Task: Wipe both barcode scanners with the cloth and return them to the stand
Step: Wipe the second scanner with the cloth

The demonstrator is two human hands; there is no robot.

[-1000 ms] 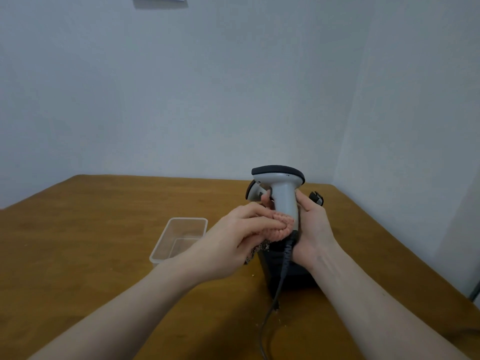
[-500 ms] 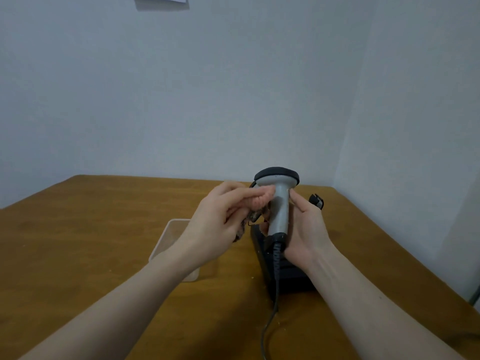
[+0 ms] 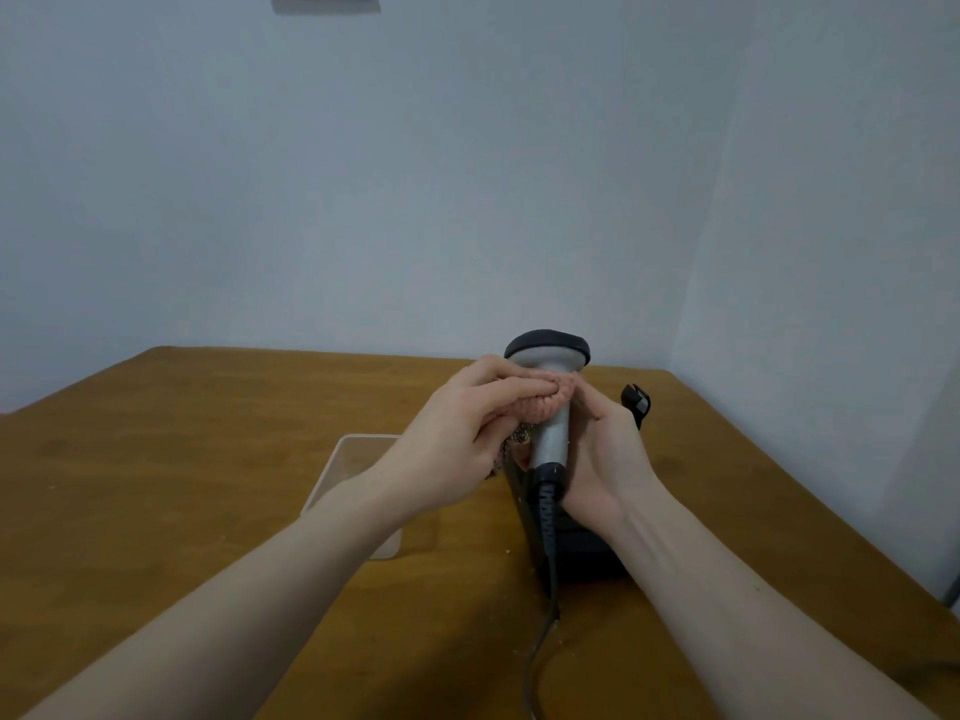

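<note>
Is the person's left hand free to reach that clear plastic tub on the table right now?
Probably not at once. The left hand is pressing the cloth against the scanner, so it is busy. The plastic tub lies just under that forearm, with nothing between them.

Two bare forearms, entering from the lower edge and narrowing toward the wrists. No sleeves, cuffs or fabric anywhere along either arm up to the frame border. Left hand (image 3: 457,433) bare: no glove, no ring on the fingers that show, knuckles rounded, thumb lying along the top. Right hand (image 3: 605,459) likewise bare, seen mostly from the back and side, faint tendon lines running down from the wrist. No watch, band or bracelet at either wrist. Nails short and apparently unpainted, though too small and soft in this wide view to be sure. Smooth forearms, no marks or tattoos visible.
</note>
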